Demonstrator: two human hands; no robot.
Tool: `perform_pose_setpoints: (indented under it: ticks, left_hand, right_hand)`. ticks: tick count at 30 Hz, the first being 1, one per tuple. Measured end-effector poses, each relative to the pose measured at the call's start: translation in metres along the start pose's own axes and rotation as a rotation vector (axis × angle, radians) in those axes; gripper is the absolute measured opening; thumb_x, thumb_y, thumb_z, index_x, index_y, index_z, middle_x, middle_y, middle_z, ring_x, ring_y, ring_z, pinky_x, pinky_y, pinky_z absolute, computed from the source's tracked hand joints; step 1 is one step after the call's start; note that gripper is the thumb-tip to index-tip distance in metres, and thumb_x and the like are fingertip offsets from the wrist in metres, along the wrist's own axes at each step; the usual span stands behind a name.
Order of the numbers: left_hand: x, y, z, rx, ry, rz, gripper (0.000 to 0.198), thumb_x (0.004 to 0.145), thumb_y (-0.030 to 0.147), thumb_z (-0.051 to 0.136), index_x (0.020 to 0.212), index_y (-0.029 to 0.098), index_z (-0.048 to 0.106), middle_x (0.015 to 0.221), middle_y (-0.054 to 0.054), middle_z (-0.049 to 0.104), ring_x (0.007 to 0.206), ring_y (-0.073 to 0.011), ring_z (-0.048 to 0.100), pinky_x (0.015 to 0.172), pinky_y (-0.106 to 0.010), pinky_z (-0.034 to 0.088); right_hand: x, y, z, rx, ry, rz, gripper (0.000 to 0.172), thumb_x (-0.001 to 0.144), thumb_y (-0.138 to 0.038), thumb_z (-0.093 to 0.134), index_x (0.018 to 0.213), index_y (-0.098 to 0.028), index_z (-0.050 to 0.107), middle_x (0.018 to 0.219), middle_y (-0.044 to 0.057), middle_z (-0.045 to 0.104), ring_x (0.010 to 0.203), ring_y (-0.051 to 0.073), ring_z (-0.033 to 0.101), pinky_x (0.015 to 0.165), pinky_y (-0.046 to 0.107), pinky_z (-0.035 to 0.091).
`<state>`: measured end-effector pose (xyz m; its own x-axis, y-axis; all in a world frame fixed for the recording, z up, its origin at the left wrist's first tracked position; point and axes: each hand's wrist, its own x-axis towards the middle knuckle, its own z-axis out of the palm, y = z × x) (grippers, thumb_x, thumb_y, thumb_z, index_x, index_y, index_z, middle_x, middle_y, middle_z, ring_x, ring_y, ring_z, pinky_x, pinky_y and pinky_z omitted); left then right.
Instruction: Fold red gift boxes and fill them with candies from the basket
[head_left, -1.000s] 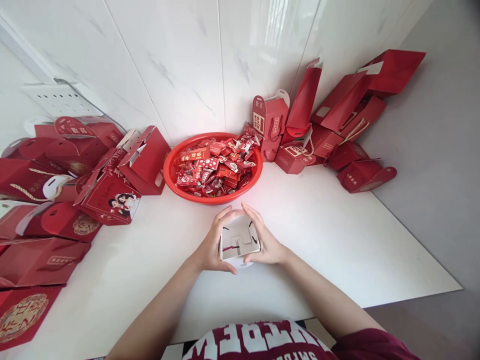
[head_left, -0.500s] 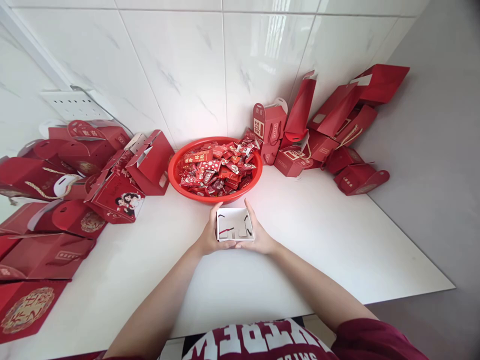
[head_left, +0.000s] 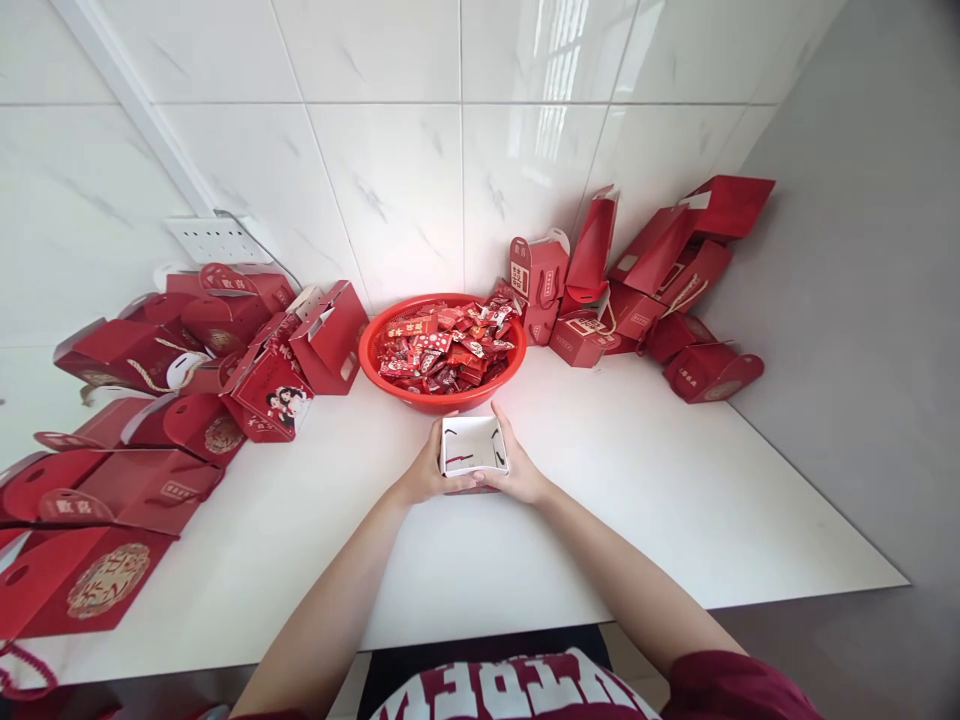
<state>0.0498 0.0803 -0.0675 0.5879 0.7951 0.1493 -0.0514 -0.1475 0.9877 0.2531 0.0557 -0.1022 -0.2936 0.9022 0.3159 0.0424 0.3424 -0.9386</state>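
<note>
Between my two hands is a small red gift box (head_left: 474, 446), its open top facing me and its white inside showing. Short dark and red cord ends poke through its inner walls. My left hand (head_left: 424, 470) wraps round the left side of the box, fingers along its near edge. On the other side, my right hand (head_left: 520, 468) grips the right wall, with the thumb at the near rim. Just beyond the box stands a red plastic basket (head_left: 367, 352) heaped with red-wrapped candies (head_left: 450, 345).
Many red gift boxes (head_left: 172, 480) crowd the left of the white table (head_left: 637, 500). More red boxes (head_left: 649, 290) are stacked at the back right by the grey wall. A power strip (head_left: 217, 240) with a cable is on the tiled wall.
My view has tilted up and turned a little left. The box has tipped slightly, so a strip of its red near side shows below the rim; both hands still hold it.
</note>
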Motion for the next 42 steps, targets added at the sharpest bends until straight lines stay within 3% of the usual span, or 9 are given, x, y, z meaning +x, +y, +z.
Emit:
perform_pose_setpoints:
  ticks: [5,13,16,18,23,28,35,40,42]
  left_hand:
    - [0.000,0.000,-0.001,0.050,0.005,-0.005,0.114,0.064,0.032,0.088,0.150,0.030,0.015,0.141,-0.017,0.043,0.128,-0.0355,0.051,0.103,-0.053,0.047]
    - [-0.009,-0.007,0.001,0.093,0.057,0.055,0.092,0.062,0.030,0.089,0.136,0.023,0.035,0.134,-0.015,0.050,0.125,-0.0354,0.052,0.101,-0.054,0.048]
    - [-0.010,-0.007,-0.001,0.045,0.048,0.057,0.085,0.064,0.030,0.087,0.133,0.022,0.038,0.134,-0.015,0.052,0.124,-0.0351,0.053,0.101,-0.055,0.048]
    - [-0.010,-0.006,-0.002,0.004,0.042,0.045,0.080,0.066,0.029,0.086,0.130,0.022,0.040,0.134,-0.015,0.052,0.124,-0.0349,0.054,0.101,-0.055,0.048]
    - [-0.009,-0.002,-0.007,0.052,0.033,0.009,0.083,0.063,0.027,0.087,0.132,0.024,0.040,0.135,-0.014,0.052,0.126,-0.0351,0.054,0.104,-0.058,0.046]
    - [-0.010,-0.005,-0.010,0.126,0.028,0.008,0.099,0.061,0.029,0.089,0.142,0.028,0.030,0.138,-0.014,0.051,0.129,-0.0353,0.051,0.108,-0.057,0.041]
    - [-0.010,-0.009,-0.011,0.116,0.017,0.027,0.102,0.061,0.031,0.089,0.143,0.027,0.028,0.140,-0.015,0.049,0.129,-0.0357,0.051,0.105,-0.054,0.044]
    - [-0.009,-0.006,-0.017,0.093,0.083,0.015,0.092,0.063,0.032,0.088,0.138,0.025,0.035,0.139,-0.015,0.051,0.130,-0.0366,0.050,0.107,-0.056,0.041]
    - [-0.009,-0.007,-0.019,0.105,0.094,0.024,0.092,0.062,0.032,0.089,0.138,0.025,0.037,0.139,-0.015,0.051,0.131,-0.0367,0.048,0.109,-0.058,0.039]
  right_hand:
    - [0.000,0.000,-0.002,-0.048,0.005,-0.011,0.116,0.077,-0.059,0.074,0.157,-0.022,-0.001,0.150,0.017,0.034,0.135,0.030,0.042,0.114,0.048,0.034]
    - [-0.005,-0.010,-0.005,-0.099,-0.036,0.004,0.129,0.068,-0.072,0.074,0.158,-0.023,-0.004,0.150,0.017,0.034,0.136,0.031,0.040,0.113,0.047,0.035]
    - [-0.001,-0.026,-0.020,-0.203,-0.005,-0.117,0.098,0.081,-0.082,0.045,0.156,-0.023,0.021,0.153,0.015,0.033,0.143,0.032,0.031,0.118,0.050,0.027]
    - [0.010,-0.038,-0.033,-0.272,0.109,-0.163,0.073,0.093,-0.073,0.031,0.147,-0.024,0.041,0.152,0.013,0.037,0.144,0.030,0.031,0.119,0.050,0.023]
    - [0.066,-0.058,-0.064,-0.403,0.318,-0.138,0.032,0.098,-0.046,0.050,0.114,-0.023,0.066,0.128,0.011,0.059,0.123,0.024,0.055,0.108,0.043,0.040]
    - [0.125,-0.067,-0.061,-0.551,0.065,0.050,0.028,0.097,-0.035,0.048,0.098,-0.018,0.070,0.103,0.009,0.072,0.098,0.023,0.066,0.093,0.038,0.048]
    - [0.178,-0.069,-0.005,-0.526,-0.359,0.114,0.028,0.086,-0.043,0.068,0.102,-0.020,0.071,0.097,0.006,0.075,0.086,0.021,0.068,0.078,0.030,0.049]
    - [0.191,-0.056,-0.002,-0.478,-0.425,0.112,0.008,0.084,-0.026,0.069,0.086,-0.019,0.072,0.087,0.004,0.074,0.081,0.019,0.066,0.077,0.029,0.046]
    - [0.190,-0.052,-0.005,-0.432,-0.398,0.110,0.013,0.088,-0.025,0.064,0.079,-0.018,0.070,0.081,0.002,0.072,0.076,0.018,0.065,0.076,0.028,0.046]
